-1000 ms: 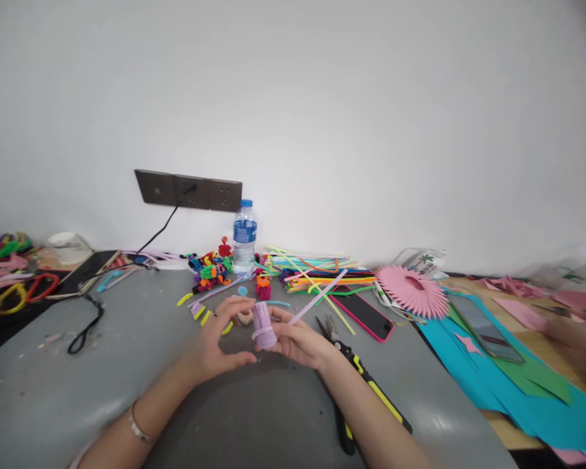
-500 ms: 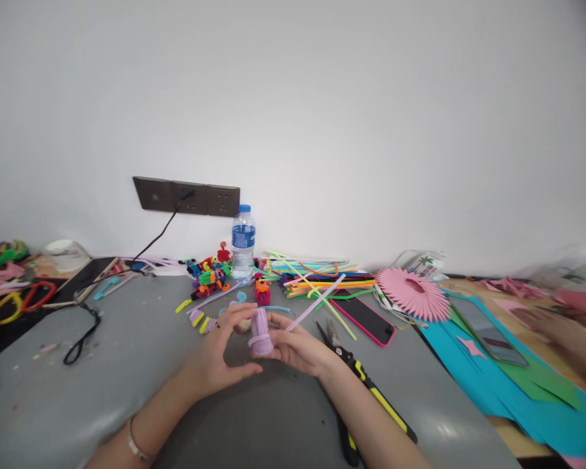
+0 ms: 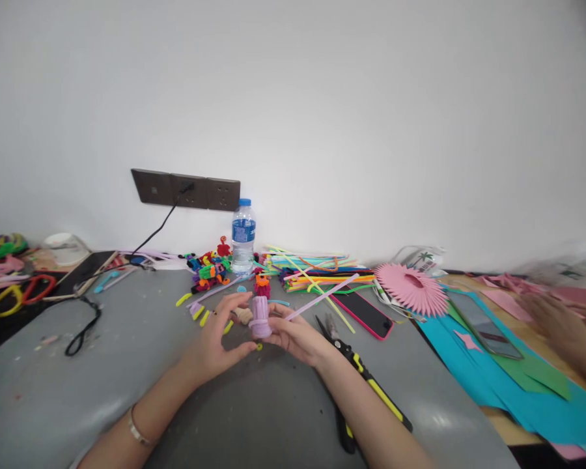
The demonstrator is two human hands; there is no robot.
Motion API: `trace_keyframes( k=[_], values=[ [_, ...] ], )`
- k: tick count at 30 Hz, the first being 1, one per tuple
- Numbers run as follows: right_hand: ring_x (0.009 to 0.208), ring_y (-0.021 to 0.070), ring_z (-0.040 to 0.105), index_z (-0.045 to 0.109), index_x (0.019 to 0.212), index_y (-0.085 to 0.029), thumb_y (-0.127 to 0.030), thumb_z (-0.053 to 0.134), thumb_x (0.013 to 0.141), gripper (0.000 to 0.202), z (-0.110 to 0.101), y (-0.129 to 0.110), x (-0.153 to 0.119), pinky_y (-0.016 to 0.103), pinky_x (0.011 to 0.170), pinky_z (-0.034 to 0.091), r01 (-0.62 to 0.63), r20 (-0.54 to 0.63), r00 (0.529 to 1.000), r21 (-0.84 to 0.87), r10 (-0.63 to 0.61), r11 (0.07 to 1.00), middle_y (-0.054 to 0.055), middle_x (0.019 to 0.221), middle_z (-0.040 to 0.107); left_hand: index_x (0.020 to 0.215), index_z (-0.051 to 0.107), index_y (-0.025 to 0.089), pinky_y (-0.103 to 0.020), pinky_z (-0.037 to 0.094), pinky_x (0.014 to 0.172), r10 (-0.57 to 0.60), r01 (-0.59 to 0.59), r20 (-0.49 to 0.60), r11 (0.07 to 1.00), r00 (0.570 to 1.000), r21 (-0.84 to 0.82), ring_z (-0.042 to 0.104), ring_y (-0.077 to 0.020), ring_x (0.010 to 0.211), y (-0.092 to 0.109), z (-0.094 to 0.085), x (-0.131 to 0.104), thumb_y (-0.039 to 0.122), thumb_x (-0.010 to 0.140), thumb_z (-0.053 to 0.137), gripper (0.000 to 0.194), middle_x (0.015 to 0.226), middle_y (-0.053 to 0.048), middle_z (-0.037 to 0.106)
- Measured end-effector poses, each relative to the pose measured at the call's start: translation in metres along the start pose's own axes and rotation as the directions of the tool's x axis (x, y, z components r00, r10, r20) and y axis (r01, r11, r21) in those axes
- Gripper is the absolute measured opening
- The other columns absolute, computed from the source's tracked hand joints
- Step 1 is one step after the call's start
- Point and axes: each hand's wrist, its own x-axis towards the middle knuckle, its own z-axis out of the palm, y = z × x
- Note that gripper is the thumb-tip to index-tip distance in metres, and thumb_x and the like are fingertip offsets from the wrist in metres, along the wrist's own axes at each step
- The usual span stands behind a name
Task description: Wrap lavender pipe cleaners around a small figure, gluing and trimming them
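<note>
A bundle of lilac pipe cleaners, wound round near its bottom, stands upright between my hands above the grey table. My right hand is closed on it from the right side. One long lilac stem sticks out from there, up and to the right. My left hand curves open on the left of the bundle, thumb and fingers spread apart. Behind its fingers lies a beige piece, partly hidden. Yellow and lilac bits rest on the table just beyond that hand.
Black-and-yellow pliers lie by my right forearm. Farther back are a water bottle, loose pipe cleaners, a phone and a pink paper ring. Another person's hands are at the right, by blue paper.
My left hand has drawn slightly left, away from the bundle, with its fingers still spread. The right hand keeps its hold, and the long stem now leans lower to the right.
</note>
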Motion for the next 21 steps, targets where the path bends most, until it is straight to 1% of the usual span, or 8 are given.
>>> trace_keyframes(
  k=[4, 6, 8, 11, 14, 17, 21],
  values=[
    [0.08, 0.016, 0.075, 0.062, 0.095, -0.016, -0.032, 0.086, 0.071, 0.037, -0.0015, 0.0013, 0.0009, 0.025, 0.076, 0.056, 0.005, -0.004, 1.0, -0.026, -0.005, 1.0, 0.003, 0.089, 0.074, 0.148, 0.034, 0.03, -0.043, 0.054, 0.098, -0.036, 0.035, 0.067, 0.999, 0.997, 0.023, 0.047, -0.0326, 0.136, 0.0014, 0.0013, -0.0009, 0.034, 0.085, 0.071, 0.073, 0.151, -0.014, 0.044],
    [0.081, 0.0155, 0.074, 0.062, 0.095, -0.017, -0.032, 0.086, 0.072, 0.037, -0.0023, 0.0025, 0.0013, 0.025, 0.077, 0.056, 0.005, 0.003, 1.0, -0.033, -0.005, 0.999, 0.002, 0.091, 0.073, 0.149, 0.033, 0.03, -0.041, 0.056, 0.094, -0.069, 0.067, 0.091, 0.997, 0.993, 0.028, 0.049, -0.0327, 0.135, 0.0013, 0.0018, -0.001, 0.032, 0.085, 0.071, 0.073, 0.152, -0.014, 0.043],
    [0.079, 0.0136, 0.073, 0.062, 0.093, -0.016, -0.029, 0.086, 0.072, 0.035, -0.0027, 0.0037, 0.0016, 0.025, 0.076, 0.056, -0.007, 0.018, 1.0, -0.037, 0.008, 0.999, 0.002, 0.09, 0.072, 0.149, 0.034, 0.029, -0.04, 0.057, 0.092, -0.087, 0.084, 0.092, 0.996, 0.992, 0.031, 0.05, -0.0326, 0.134, 0.0011, 0.0017, -0.0009, 0.031, 0.085, 0.07, 0.073, 0.152, -0.015, 0.044],
    [0.073, 0.0115, 0.071, 0.061, 0.091, -0.016, -0.026, 0.086, 0.072, 0.033, -0.0029, 0.0047, 0.0017, 0.024, 0.074, 0.057, -0.024, 0.046, 0.999, -0.034, 0.026, 0.999, 0.0, 0.087, 0.071, 0.148, 0.035, 0.03, -0.038, 0.057, 0.091, -0.076, 0.073, 0.103, 0.997, 0.992, 0.033, 0.051, -0.031, 0.132, 0.0026, 0.0005, -0.0004, 0.027, 0.085, 0.069, 0.072, 0.151, -0.014, 0.046],
    [0.076, 0.0124, 0.071, 0.061, 0.093, -0.016, -0.028, 0.087, 0.071, 0.036, -0.0028, 0.0046, 0.0013, 0.025, 0.074, 0.057, -0.027, 0.065, 0.998, -0.024, 0.028, 0.999, 0.001, 0.088, 0.07, 0.148, 0.033, 0.031, -0.034, 0.058, 0.088, -0.052, 0.049, 0.15, 0.999, 0.987, 0.021, 0.051, -0.0292, 0.133, 0.0063, -0.0007, -0.0002, 0.021, 0.084, 0.069, 0.074, 0.151, -0.012, 0.045],
    [0.075, 0.012, 0.071, 0.061, 0.093, -0.016, -0.027, 0.088, 0.069, 0.038, -0.0024, 0.0046, 0.001, 0.025, 0.074, 0.058, -0.049, 0.08, 0.995, -0.029, 0.051, 0.998, 0.0, 0.088, 0.069, 0.149, 0.031, 0.031, -0.035, 0.056, 0.092, -0.049, 0.044, 0.165, 0.998, 0.985, 0.035, 0.051, -0.0285, 0.132, 0.0092, -0.001, -0.0003, 0.018, 0.083, 0.069, 0.077, 0.15, -0.012, 0.046],
    [0.066, 0.009, 0.068, 0.056, 0.081, -0.016, -0.028, 0.089, 0.067, 0.038, -0.0012, 0.0057, 0.001, 0.023, 0.07, 0.058, -0.069, 0.089, 0.993, -0.03, 0.072, 0.997, -0.003, 0.076, 0.066, 0.147, 0.033, 0.03, -0.038, 0.054, 0.098, -0.06, 0.05, 0.166, 0.997, 0.984, 0.064, 0.057, -0.0263, 0.126, 0.0104, -0.0011, 0.0, 0.018, 0.083, 0.069, 0.074, 0.147, -0.012, 0.05]
  ],
)
